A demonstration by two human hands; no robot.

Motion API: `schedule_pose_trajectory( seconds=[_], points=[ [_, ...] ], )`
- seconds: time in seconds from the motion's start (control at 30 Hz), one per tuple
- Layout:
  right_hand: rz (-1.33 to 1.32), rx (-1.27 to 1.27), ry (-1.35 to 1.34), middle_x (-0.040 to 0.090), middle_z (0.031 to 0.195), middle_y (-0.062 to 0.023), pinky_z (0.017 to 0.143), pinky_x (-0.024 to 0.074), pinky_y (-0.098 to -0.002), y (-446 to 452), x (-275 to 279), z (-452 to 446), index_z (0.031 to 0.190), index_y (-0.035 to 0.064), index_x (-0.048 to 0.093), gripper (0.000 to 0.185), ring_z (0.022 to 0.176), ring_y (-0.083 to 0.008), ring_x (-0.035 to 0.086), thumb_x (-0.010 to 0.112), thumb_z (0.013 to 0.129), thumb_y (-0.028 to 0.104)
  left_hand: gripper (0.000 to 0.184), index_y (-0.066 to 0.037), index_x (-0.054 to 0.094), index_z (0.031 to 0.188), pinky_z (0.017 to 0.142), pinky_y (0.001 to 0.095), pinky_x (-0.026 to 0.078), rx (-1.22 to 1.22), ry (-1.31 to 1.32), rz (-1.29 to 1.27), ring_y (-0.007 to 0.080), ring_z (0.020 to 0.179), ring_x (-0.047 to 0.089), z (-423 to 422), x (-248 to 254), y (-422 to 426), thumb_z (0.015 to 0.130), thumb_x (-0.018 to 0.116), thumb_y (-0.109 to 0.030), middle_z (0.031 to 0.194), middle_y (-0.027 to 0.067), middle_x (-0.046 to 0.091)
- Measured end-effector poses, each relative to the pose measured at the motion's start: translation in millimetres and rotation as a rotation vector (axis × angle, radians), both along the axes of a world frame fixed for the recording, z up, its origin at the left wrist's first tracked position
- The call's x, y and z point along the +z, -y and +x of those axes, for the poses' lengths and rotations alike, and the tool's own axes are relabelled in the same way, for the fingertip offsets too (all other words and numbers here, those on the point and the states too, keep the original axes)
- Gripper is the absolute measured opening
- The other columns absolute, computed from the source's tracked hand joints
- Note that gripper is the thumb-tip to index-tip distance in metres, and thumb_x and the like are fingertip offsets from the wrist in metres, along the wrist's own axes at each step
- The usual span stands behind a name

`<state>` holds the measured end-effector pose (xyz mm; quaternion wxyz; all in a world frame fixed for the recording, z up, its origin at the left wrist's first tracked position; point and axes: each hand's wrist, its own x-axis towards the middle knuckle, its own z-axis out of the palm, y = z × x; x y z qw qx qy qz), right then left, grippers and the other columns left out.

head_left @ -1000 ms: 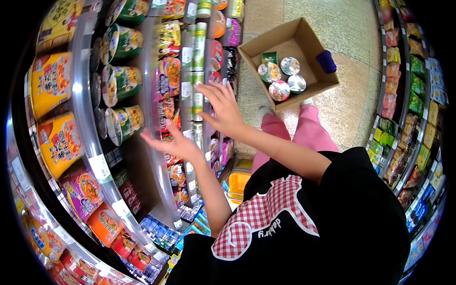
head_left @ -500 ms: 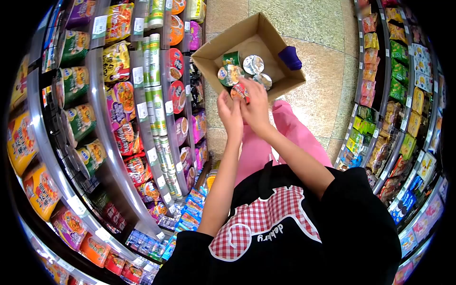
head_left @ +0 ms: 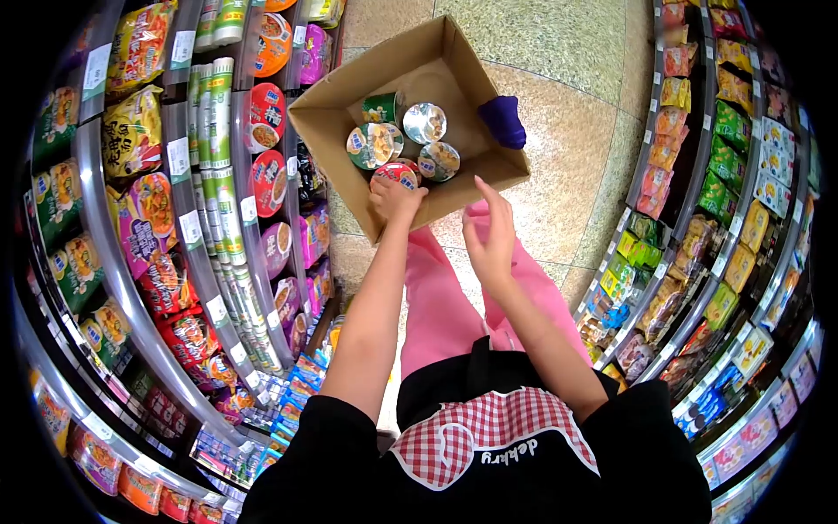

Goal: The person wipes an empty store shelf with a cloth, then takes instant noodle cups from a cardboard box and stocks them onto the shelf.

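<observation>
An open cardboard box [head_left: 471, 74] stands on the floor with several noodle cups inside. My left hand [head_left: 398, 201] reaches over its near edge, with its fingers round a red-lidded cup [head_left: 395, 175]. Beside that cup are a green-rimmed cup [head_left: 370, 146], a silver-lidded cup [head_left: 425, 123] and another cup [head_left: 439, 162]; a green cup [head_left: 380, 107] lies on its side. My right hand [head_left: 491, 231] is just outside the box's near right side, fingers apart and holding nothing.
A purple cloth-like item [head_left: 503, 122] hangs over the box's right edge. Shelves of packets and noodle cups [head_left: 267, 183] line the left. More shelves with snack packets [head_left: 726, 166] run along the right. Tiled floor [head_left: 559, 52] lies between them.
The view has swung from the left shelf to the box. Both hands moved from the shelf to the red-lidded cup; since then my right hand has drawn back from it.
</observation>
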<state>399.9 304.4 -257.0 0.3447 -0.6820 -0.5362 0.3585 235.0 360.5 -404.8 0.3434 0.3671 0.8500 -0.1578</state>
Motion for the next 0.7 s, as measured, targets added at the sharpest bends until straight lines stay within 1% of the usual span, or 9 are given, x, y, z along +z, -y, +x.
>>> schedule_pose_trajectory(
  seconds=[0.07, 0.1, 0.17, 0.23, 0.33, 0.43, 0.53, 0.63, 0.7],
  points=[
    [-0.015, -0.001, -0.019, 0.056, 0.137, -0.0152, 0.107, 0.0392, -0.0447, 1.8, 1.2, 1.3, 0.138, 0.004, 0.05, 0.058, 0.125, -0.0368, 0.051, 0.066, 0.083, 0.004, 0.13, 0.003, 0.015, 0.155, 0.113, 0.0467, 0.035, 0.011, -0.088, -0.071, 0.0368, 0.142, 0.03, 2.2, -11.7, -5.8, 0.061, 0.089, -0.05, 0.16, 0.0209, 0.022],
    [-0.073, -0.001, -0.053, 0.057, 0.137, -0.0154, 0.106, 0.0401, -0.0436, 1.3, 2.2, 2.3, 0.138, 0.0032, 0.051, 0.057, 0.125, -0.036, 0.052, 0.067, 0.083, 0.004, 0.134, 0.003, 0.014, 0.155, 0.113, 0.0486, 0.034, 0.01, -0.124, -0.07, 0.036, 0.141, 0.029, 1.9, -20.7, -6.0, 0.059, 0.09, -0.051, 0.16, 0.021, 0.023],
    [-0.088, 0.004, -0.102, 0.057, 0.136, -0.0156, 0.106, 0.0409, -0.0429, -0.7, 0.8, 3.8, 0.137, 0.0028, 0.051, 0.057, 0.124, -0.0357, 0.053, 0.067, 0.083, 0.003, 0.136, 0.003, 0.011, 0.155, 0.113, 0.0481, 0.034, 0.006, -0.153, -0.078, 0.0362, 0.142, 0.03, 1.1, -37.4, -6.1, 0.059, 0.089, -0.053, 0.159, 0.0198, 0.024],
    [-0.081, 0.015, -0.125, 0.058, 0.136, -0.0158, 0.105, 0.0416, -0.0424, -2.8, 1.8, 4.9, 0.137, 0.0024, 0.052, 0.056, 0.123, -0.0354, 0.054, 0.066, 0.083, 0.002, 0.137, 0.003, 0.009, 0.155, 0.113, 0.0473, 0.034, 0.034, -0.165, -0.087, 0.0356, 0.142, 0.031, 4.3, -43.2, -6.3, 0.059, 0.089, -0.054, 0.158, 0.0192, 0.026],
    [-0.035, 0.051, -0.101, 0.059, 0.135, -0.0162, 0.104, 0.0421, -0.0422, -3.7, 3.3, 5.5, 0.136, 0.0019, 0.052, 0.056, 0.122, -0.0353, 0.054, 0.066, 0.082, 0.001, 0.136, 0.005, 0.014, 0.154, 0.11, 0.0467, 0.037, 0.039, -0.244, -0.019, 0.0352, 0.138, 0.034, 8.1, -56.2, -3.1, 0.056, 0.091, -0.05, 0.156, 0.0223, 0.027],
    [-0.028, 0.092, -0.072, 0.059, 0.134, -0.0164, 0.104, 0.042, -0.0427, -1.8, 2.7, 6.8, 0.136, 0.0016, 0.053, 0.055, 0.122, -0.036, 0.054, 0.065, 0.082, 0.001, 0.136, 0.006, 0.015, 0.153, 0.107, 0.0451, 0.039, 0.01, -0.33, 0.007, 0.0347, 0.133, 0.038, 8.2, -71.4, -0.2, 0.055, 0.091, -0.05, 0.153, 0.0215, 0.031],
    [-0.05, 0.102, -0.089, 0.059, 0.134, -0.0167, 0.104, 0.0422, -0.0431, 2.5, 1.8, 7.1, 0.136, 0.0014, 0.053, 0.055, 0.121, -0.0368, 0.054, 0.065, 0.082, 0.0, 0.135, 0.007, 0.019, 0.151, 0.102, 0.0431, 0.041, -0.036, -0.393, 0.041, 0.0329, 0.128, 0.042, 5.3, -82.2, 2.9, 0.054, 0.091, -0.052, 0.147, 0.0198, 0.038],
    [-0.027, 0.125, -0.062, 0.059, 0.134, -0.0168, 0.103, 0.0425, -0.0433, 2.8, 0.9, 8.3, 0.136, 0.0013, 0.053, 0.055, 0.12, -0.0373, 0.055, 0.064, 0.082, 0.001, 0.135, 0.008, 0.023, 0.15, 0.099, 0.0407, 0.04, -0.089, -0.43, 0.019, 0.0311, 0.125, 0.043, 2.7, -82.5, 3.0, 0.052, 0.09, -0.055, 0.142, 0.018, 0.043],
    [-0.025, 0.131, -0.058, 0.059, 0.133, -0.0169, 0.103, 0.0425, -0.0434, 2.0, 1.7, 8.8, 0.136, 0.0012, 0.053, 0.055, 0.12, -0.0372, 0.055, 0.064, 0.082, 0.001, 0.135, 0.008, 0.027, 0.149, 0.1, 0.0403, 0.039, -0.104, -0.442, 0.017, 0.0307, 0.125, 0.043, 4.5, -78.5, 2.2, 0.05, 0.09, -0.059, 0.14, 0.0175, 0.045]
  ],
)
